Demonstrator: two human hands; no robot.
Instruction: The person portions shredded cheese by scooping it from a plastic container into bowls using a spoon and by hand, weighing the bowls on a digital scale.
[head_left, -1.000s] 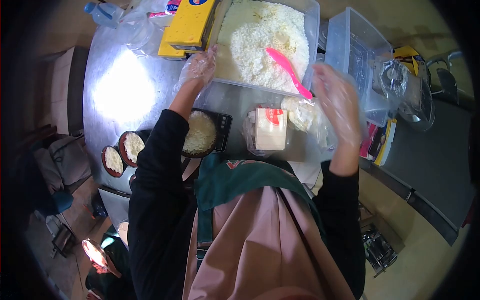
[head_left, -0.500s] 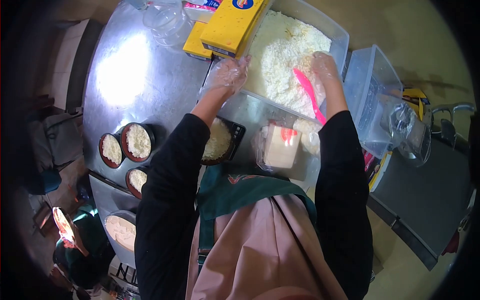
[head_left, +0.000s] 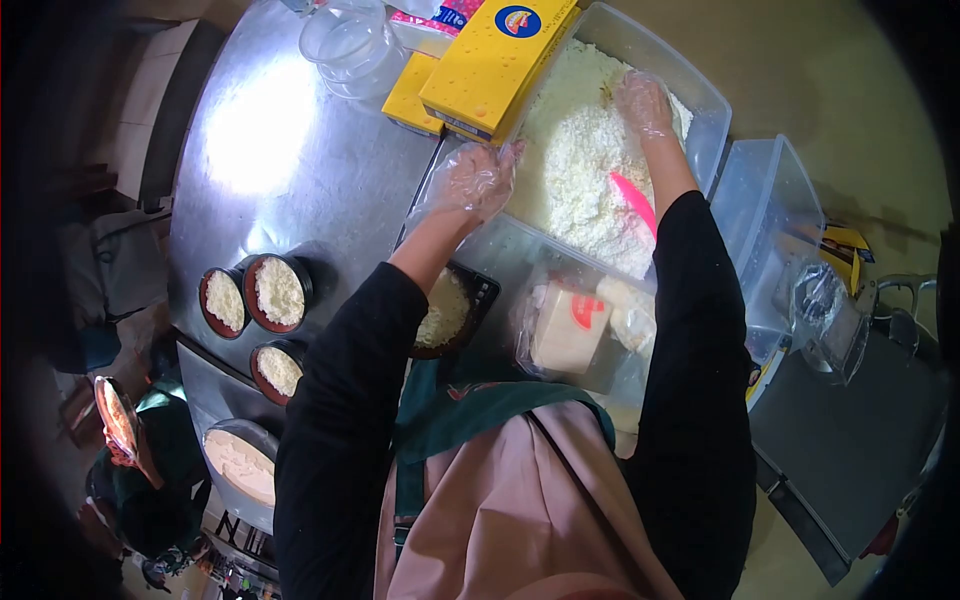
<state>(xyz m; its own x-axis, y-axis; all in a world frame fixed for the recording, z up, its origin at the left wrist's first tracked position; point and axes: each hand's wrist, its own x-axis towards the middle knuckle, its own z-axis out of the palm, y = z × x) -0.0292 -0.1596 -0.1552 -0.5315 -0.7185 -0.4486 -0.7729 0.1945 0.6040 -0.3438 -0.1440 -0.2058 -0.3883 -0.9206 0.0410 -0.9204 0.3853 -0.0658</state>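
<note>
Right hand (head_left: 645, 103) was at white shreds (head_left: 585, 155) in the tub (head_left: 709, 105), left hand (head_left: 475, 180) by its corner, both grips unclear; shreds looked light, soft, best scooped mid-heap.

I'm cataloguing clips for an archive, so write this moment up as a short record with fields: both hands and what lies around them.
left hand: gloved, at the left edge of the clear tub; grip unclear
right hand: gloved, inside the tub, at the white crumbly food
tool: pink utensil lying on the food, partly behind the right arm
left side: three filled bowls
boxes: yellow boxes beside the tub
</note>
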